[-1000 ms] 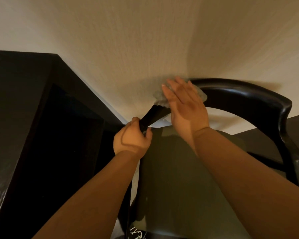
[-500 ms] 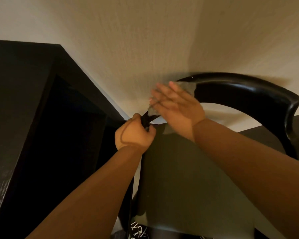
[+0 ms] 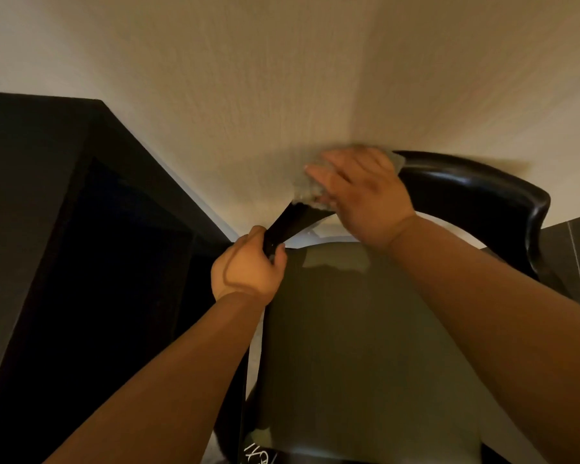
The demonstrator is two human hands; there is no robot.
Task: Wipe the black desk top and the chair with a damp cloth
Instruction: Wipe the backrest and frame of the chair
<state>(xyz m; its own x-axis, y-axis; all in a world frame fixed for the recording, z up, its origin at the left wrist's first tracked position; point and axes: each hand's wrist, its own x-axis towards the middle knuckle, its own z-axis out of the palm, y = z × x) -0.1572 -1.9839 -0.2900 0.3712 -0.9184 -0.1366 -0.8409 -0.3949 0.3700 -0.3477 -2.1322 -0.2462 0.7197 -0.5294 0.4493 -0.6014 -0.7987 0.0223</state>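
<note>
Nearest you, the chair (image 3: pixel 536 209) is showing its olive seat (image 3: pixel 365 346) across the lower middle of the view, front edge toward you and back toward the wall (image 3: pixel 282 78). Your left hand (image 3: pixel 248 271) is clamping its grip around the left end of the black back rail (image 3: pixel 466 182), just above the seat's rear corner, and seems to be steadying it. Just beyond, your right hand (image 3: pixel 362 192) is lying flat with fingers straight, its grip apart, pressing the pale cloth (image 3: pixel 307 194) onto the rail's upper left stretch. The cloth is bunching out past your fingertips. The rail's long axis is arching from left to right and bending down at its right end. You appear to be working on the chair-wiping step. The next move is likely calling for sliding the cloth rightward along the arc with even pressure. The black bench (image 3: pixel 31 212) is standing at left against the wall, well apart from the cloth.
</note>
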